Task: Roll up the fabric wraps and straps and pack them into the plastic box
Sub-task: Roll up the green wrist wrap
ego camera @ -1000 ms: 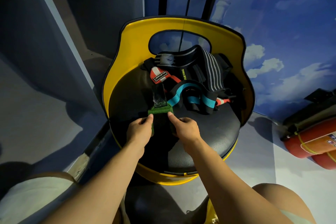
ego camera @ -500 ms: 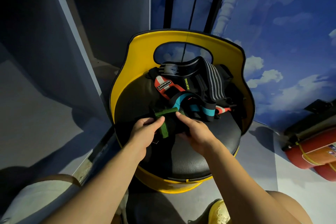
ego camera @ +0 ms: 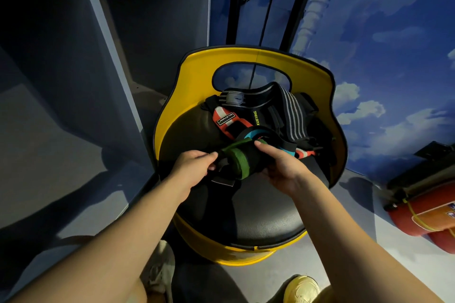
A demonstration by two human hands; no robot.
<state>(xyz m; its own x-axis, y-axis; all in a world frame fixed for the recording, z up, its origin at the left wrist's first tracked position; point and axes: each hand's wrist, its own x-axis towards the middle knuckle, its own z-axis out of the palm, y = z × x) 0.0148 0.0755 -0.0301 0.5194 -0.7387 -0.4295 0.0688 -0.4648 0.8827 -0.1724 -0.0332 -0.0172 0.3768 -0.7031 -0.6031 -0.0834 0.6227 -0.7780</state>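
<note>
A black fabric wrap with green edging (ego camera: 240,161), partly rolled into a thick bundle, is held just above the black seat cushion (ego camera: 261,214) of a yellow chair (ego camera: 194,76). My left hand (ego camera: 194,167) pinches its left end, where a loose black tail hangs down. My right hand (ego camera: 280,167) cups the roll from the right, thumb on top. Behind them lies a tangled pile of straps (ego camera: 268,115): red-and-white, teal, and grey-striped black ones. No plastic box is in view.
Grey open shelving (ego camera: 103,32) stands to the left of the chair. A blue wall with painted clouds (ego camera: 394,56) is behind and to the right. Red cylinders (ego camera: 428,216) lie on the floor at right. My shoes (ego camera: 300,288) are below the seat.
The flat green-edged wrap has been rolled up from its near end into a thick bundle and lifted toward the pile. The view has tilted up, so the chair sits lower in frame.
</note>
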